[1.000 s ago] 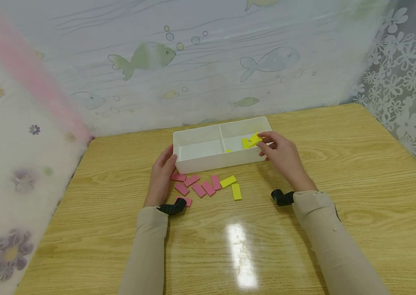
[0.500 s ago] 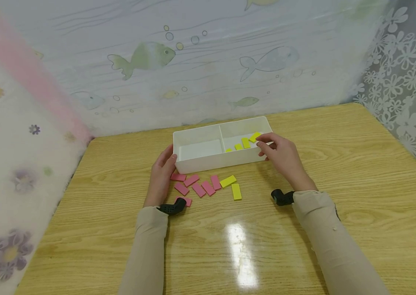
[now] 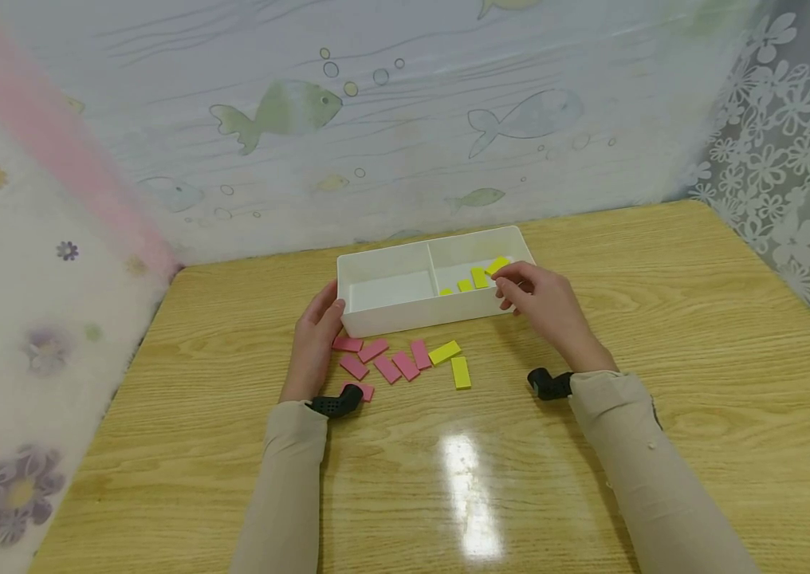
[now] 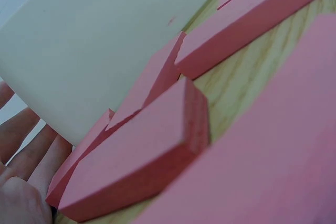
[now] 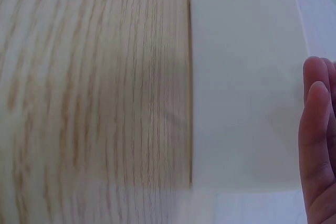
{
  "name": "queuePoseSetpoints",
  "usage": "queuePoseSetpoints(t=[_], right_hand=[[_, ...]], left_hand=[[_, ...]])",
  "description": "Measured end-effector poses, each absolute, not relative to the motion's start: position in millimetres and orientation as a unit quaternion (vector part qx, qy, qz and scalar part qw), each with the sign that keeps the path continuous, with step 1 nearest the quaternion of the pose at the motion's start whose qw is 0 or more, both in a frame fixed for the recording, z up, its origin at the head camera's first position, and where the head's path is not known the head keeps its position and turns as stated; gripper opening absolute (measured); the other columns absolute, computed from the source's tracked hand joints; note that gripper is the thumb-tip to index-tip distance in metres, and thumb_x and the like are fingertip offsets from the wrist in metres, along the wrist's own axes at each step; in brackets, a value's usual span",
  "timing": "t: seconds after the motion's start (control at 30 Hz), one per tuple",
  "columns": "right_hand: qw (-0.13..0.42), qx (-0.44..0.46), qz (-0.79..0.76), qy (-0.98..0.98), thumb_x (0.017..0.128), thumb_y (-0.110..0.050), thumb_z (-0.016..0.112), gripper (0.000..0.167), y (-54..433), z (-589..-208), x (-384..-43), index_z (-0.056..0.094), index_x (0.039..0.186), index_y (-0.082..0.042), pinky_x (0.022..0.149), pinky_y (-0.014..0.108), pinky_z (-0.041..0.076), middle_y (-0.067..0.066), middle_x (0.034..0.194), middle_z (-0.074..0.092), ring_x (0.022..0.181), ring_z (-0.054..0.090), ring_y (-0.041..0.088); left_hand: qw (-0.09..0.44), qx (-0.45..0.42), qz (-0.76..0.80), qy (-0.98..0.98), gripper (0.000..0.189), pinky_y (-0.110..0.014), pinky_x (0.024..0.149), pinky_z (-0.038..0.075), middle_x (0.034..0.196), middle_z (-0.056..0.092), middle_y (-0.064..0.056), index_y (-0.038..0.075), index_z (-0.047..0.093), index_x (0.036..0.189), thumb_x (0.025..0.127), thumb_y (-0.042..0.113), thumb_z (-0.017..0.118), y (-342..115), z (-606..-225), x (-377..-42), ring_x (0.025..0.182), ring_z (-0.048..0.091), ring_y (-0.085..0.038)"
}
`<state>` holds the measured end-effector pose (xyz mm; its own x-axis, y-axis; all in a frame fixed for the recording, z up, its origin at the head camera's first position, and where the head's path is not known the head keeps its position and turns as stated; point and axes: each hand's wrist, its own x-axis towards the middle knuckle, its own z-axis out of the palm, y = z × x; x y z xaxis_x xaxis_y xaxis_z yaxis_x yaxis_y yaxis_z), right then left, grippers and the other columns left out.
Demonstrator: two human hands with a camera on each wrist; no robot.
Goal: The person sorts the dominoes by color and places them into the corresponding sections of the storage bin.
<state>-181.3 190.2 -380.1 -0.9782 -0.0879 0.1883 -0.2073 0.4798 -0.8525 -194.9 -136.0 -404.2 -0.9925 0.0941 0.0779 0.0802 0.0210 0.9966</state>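
A white two-part box (image 3: 391,317) stands near the back of the table. My left hand (image 3: 315,339) rests against its left end, thumb at the front corner; the left wrist view shows the fingers (image 4: 31,150) lying along that end. My right hand (image 3: 544,307) is over the front wall near the right end, thumb and forefinger close together with nothing seen between them. Several yellow tiles, one of them a slanted tile (image 3: 497,266), lie in the right compartment, some partly hidden by the front wall. Several pink tiles (image 3: 387,368) lie in front of the box beside my left hand.
Two more yellow tiles, one slanted (image 3: 444,352) and one standing lengthwise (image 3: 461,373), lie on the wooden table (image 3: 247,279) right of the pink ones. A wall (image 3: 405,159) printed with fish rises right behind the table. Both wrists wear black cameras (image 3: 336,402).
A yellow tile has left my right fingers and now lies in the right compartment. My right hand has since shifted slightly left along the front rim. My left hand and the box stay put.
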Motion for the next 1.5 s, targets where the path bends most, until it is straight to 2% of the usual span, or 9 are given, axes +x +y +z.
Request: queuePoseSetpoints(t=[0.4, 0.6, 0.93, 1.1, 1.23, 1.37, 1.5], right_hand=[[0.006, 0.118, 0.468, -0.876, 0.090, -0.033, 0.052, 0.029, 187.7, -381.7, -182.6, 0.060, 0.106, -0.010, 0.066, 0.035, 0.048, 0.010, 0.089, 0.063, 0.075, 0.059, 0.026], [-0.017, 0.122, 0.441, -0.889, 0.090, -0.031, 0.053, 0.026, 186.3, -384.2, -184.5, 0.061, 0.105, -0.012, 0.062, 0.034, 0.045, 0.007, 0.087, 0.064, 0.073, 0.060, 0.023], [-0.049, 0.144, 0.416, -0.896, 0.089, -0.035, 0.052, 0.029, 185.4, -386.5, -185.9, 0.061, 0.104, -0.012, 0.066, 0.033, 0.045, 0.005, 0.084, 0.063, 0.072, 0.059, 0.020], [-0.068, 0.175, 0.398, -0.898, 0.090, -0.027, 0.053, 0.023, 183.2, -389.0, -186.9, 0.061, 0.103, -0.010, 0.065, 0.032, 0.047, 0.005, 0.083, 0.063, 0.068, 0.059, 0.019], [-0.106, 0.193, 0.394, -0.893, 0.089, -0.020, 0.053, 0.020, 182.3, -392.6, -187.4, 0.061, 0.104, -0.008, 0.063, 0.031, 0.047, 0.004, 0.082, 0.064, 0.066, 0.059, 0.017], [-0.147, 0.188, 0.388, -0.890, 0.090, -0.024, 0.053, 0.022, 181.7, -394.5, -186.8, 0.059, 0.106, -0.010, 0.062, 0.030, 0.048, 0.001, 0.083, 0.065, 0.068, 0.060, 0.016], [-0.157, 0.176, 0.391, -0.890, 0.090, -0.027, 0.053, 0.024, 180.8, -394.3, -186.1, 0.059, 0.107, -0.012, 0.062, 0.031, 0.048, 0.001, 0.083, 0.065, 0.069, 0.060, 0.017]], left_hand=[[0.007, 0.061, 0.705, 0.706, 0.051, -0.037, 0.101, 0.029, 0.143, 0.028, -0.006, 0.011, 0.031, 0.139, 0.093, 0.027, 0.046, -136.6, -404.1, -195.2, 0.128, 0.030, -0.023], [0.007, 0.058, 0.705, 0.707, 0.053, -0.036, 0.101, 0.030, 0.142, 0.029, -0.006, 0.011, 0.032, 0.139, 0.092, 0.031, 0.048, -136.4, -405.2, -196.8, 0.127, 0.031, -0.023], [0.007, 0.064, 0.707, 0.704, 0.053, -0.037, 0.101, 0.030, 0.142, 0.029, -0.007, 0.011, 0.031, 0.139, 0.093, 0.030, 0.047, -136.6, -405.2, -196.6, 0.127, 0.031, -0.025], [0.007, 0.059, 0.711, 0.701, 0.054, -0.038, 0.101, 0.029, 0.143, 0.029, -0.006, 0.013, 0.033, 0.139, 0.092, 0.032, 0.049, -138.2, -410.4, -200.2, 0.128, 0.030, -0.024], [0.007, 0.058, 0.712, 0.700, 0.054, -0.038, 0.102, 0.029, 0.143, 0.028, -0.005, 0.016, 0.033, 0.139, 0.091, 0.035, 0.049, -140.5, -417.1, -204.7, 0.128, 0.030, -0.023], [0.008, 0.061, 0.711, 0.700, 0.052, -0.038, 0.102, 0.029, 0.143, 0.028, -0.005, 0.014, 0.033, 0.139, 0.092, 0.031, 0.048, -138.5, -411.2, -200.7, 0.128, 0.030, -0.024], [0.008, 0.064, 0.708, 0.703, 0.053, -0.037, 0.101, 0.029, 0.143, 0.029, -0.006, 0.011, 0.031, 0.139, 0.092, 0.030, 0.048, -136.8, -405.0, -196.2, 0.128, 0.030, -0.024]])
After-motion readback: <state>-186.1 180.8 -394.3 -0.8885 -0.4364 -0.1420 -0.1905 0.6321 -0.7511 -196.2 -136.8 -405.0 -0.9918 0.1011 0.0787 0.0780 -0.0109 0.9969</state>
